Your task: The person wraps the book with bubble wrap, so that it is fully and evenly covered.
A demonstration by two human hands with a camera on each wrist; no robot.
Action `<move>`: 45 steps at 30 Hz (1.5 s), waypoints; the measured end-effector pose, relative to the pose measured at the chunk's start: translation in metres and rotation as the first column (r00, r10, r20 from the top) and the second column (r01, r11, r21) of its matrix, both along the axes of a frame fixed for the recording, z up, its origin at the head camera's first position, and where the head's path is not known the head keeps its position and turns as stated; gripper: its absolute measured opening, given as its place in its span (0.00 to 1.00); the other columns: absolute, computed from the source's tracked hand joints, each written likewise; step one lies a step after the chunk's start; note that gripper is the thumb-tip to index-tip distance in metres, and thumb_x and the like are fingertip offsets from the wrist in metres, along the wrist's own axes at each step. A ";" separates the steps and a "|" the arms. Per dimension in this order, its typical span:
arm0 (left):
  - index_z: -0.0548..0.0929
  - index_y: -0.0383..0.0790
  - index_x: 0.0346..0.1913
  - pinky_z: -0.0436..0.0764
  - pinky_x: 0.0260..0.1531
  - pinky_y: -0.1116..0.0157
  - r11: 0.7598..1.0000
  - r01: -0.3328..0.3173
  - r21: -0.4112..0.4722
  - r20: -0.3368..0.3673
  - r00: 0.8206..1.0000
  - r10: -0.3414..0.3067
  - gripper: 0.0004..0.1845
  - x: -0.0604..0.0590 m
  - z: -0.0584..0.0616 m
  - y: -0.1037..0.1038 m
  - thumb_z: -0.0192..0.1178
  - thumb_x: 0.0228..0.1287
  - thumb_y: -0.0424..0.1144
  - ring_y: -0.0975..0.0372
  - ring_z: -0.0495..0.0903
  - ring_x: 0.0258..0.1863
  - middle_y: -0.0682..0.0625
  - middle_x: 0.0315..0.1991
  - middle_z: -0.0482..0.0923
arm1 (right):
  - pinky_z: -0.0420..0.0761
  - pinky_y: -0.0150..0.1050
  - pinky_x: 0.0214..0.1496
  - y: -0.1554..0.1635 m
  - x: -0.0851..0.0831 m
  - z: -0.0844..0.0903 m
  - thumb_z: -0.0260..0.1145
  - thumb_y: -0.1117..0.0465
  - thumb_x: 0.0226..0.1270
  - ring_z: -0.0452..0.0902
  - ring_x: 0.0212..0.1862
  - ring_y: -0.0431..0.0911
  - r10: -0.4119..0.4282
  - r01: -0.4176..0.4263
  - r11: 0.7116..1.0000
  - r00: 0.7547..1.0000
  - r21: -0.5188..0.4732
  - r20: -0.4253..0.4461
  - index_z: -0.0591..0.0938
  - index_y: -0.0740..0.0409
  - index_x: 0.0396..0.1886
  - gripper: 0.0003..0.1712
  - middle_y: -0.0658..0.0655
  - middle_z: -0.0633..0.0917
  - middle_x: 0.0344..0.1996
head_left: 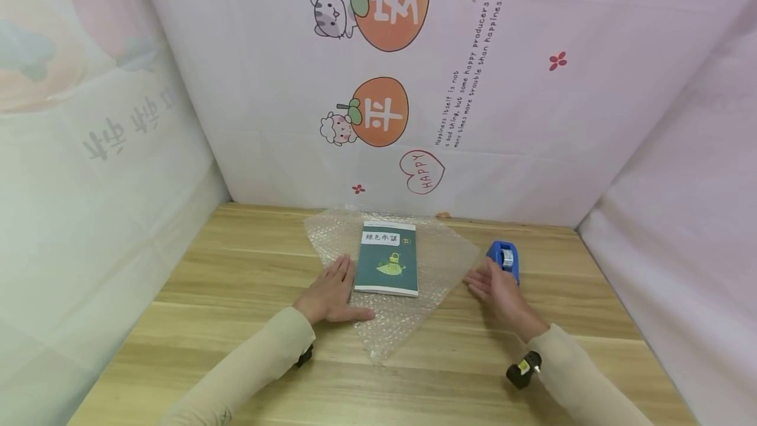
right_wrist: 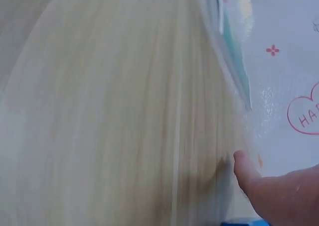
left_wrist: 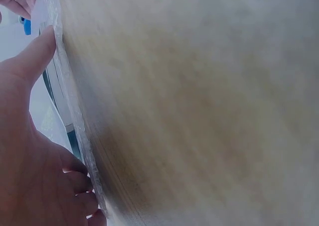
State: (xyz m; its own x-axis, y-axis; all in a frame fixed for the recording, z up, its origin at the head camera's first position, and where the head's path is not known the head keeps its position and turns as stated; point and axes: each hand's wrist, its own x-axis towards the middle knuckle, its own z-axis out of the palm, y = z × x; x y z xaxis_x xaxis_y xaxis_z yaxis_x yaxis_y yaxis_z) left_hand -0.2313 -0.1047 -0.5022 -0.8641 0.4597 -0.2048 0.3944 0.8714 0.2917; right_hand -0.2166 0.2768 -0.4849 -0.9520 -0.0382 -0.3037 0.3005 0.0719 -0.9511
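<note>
A dark green book [head_left: 387, 260] lies face up on a clear sheet of bubble wrap [head_left: 437, 261] spread on the wooden table [head_left: 225, 294]. My left hand [head_left: 331, 293] lies flat on the wrap just left of the book, fingers straight, thumb stretched toward the book's near corner. In the left wrist view the left hand's thumb [left_wrist: 31, 56] touches the edge of the bubble wrap [left_wrist: 75, 116]. My right hand [head_left: 497, 288] rests with straight fingers at the wrap's right corner. The right hand's finger [right_wrist: 246, 171] shows beside the book's edge [right_wrist: 234, 56].
A blue tape dispenser [head_left: 504, 259] stands just behind my right hand. Printed fabric walls [head_left: 532, 84] close in the table at the back and both sides. Bare wood stretches to the left and along the near edge.
</note>
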 end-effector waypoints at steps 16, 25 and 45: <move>0.45 0.28 0.84 0.46 0.87 0.49 1.000 0.022 0.016 0.024 0.999 -0.022 0.66 -0.001 -0.004 0.000 0.60 0.65 0.75 0.45 0.39 0.88 0.35 0.87 0.37 | 0.45 0.46 0.90 -0.025 -0.016 -0.012 0.20 0.41 0.87 0.38 0.88 0.59 -0.055 0.147 0.803 0.983 -0.578 0.174 0.32 0.70 0.84 0.44 0.72 0.39 0.85; 0.45 0.29 0.85 0.49 0.87 0.51 0.999 0.031 0.006 0.009 0.999 -0.031 0.67 -0.002 -0.004 0.000 0.57 0.64 0.78 0.47 0.40 0.88 0.36 0.87 0.38 | 0.45 0.46 0.90 -0.036 -0.027 -0.014 0.17 0.39 0.85 0.37 0.88 0.58 -0.003 0.108 0.772 0.986 -0.627 0.167 0.34 0.67 0.85 0.45 0.69 0.39 0.86; 0.45 0.29 0.85 0.49 0.87 0.51 0.999 0.041 0.000 0.020 0.999 -0.041 0.66 -0.003 -0.003 0.001 0.58 0.65 0.76 0.47 0.41 0.88 0.36 0.87 0.38 | 0.49 0.51 0.90 -0.068 -0.046 -0.015 0.22 0.44 0.89 0.45 0.87 0.61 0.028 -0.004 0.882 0.999 -0.472 0.045 0.41 0.71 0.85 0.41 0.73 0.48 0.85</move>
State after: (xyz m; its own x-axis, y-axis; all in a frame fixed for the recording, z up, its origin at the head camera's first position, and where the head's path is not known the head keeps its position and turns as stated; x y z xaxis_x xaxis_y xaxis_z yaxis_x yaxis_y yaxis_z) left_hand -0.2344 -0.1035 -0.5051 -0.8404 0.4945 -0.2220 0.4237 0.8547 0.3000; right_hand -0.2628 0.2088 -0.4994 -0.9345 -0.2039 -0.2919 0.3500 -0.3762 -0.8579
